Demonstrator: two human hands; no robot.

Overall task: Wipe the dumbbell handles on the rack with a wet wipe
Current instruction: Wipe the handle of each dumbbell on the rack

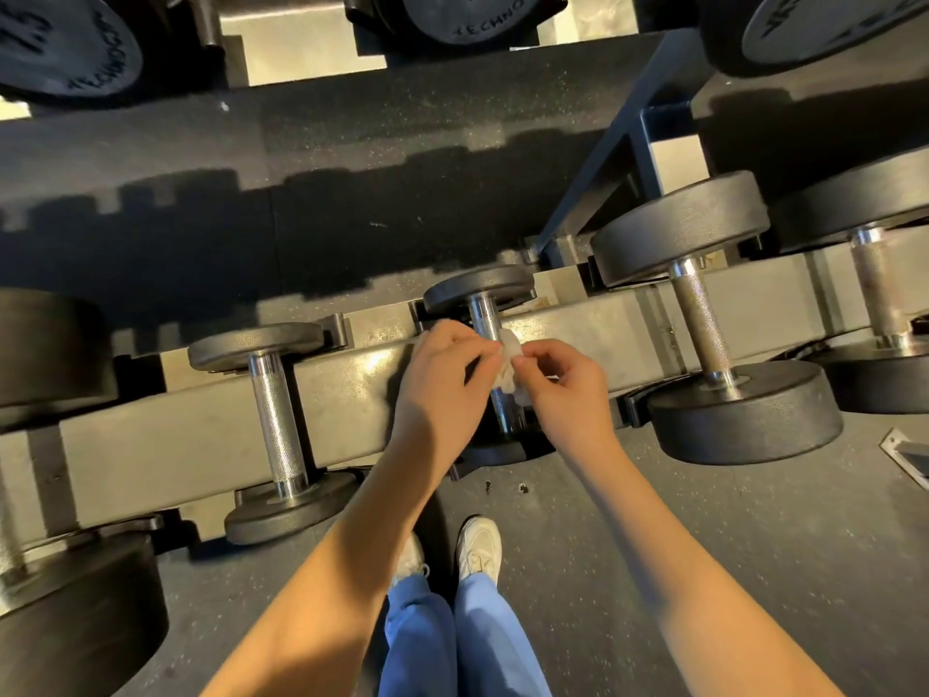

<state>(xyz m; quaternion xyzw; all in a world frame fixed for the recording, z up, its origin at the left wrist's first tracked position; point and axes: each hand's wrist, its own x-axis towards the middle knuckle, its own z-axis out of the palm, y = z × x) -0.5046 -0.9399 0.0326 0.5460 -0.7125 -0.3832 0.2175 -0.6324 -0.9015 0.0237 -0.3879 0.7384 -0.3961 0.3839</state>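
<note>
Both hands, left hand [442,374] and right hand [563,379], pinch the wet wipe [510,364] between them, directly over the dumbbell handle [485,319] running straight away from the fingertips.

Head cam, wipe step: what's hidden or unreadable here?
- Head view: middle dumbbell handle mostly hidden behind left hand, right hand and wet wipe; wipe-to-handle contact unclear.
- Head view: upper-shelf dumbbells cut by top edge; markings incomplete.
- Head view: two floor bits too small to identify.
</note>
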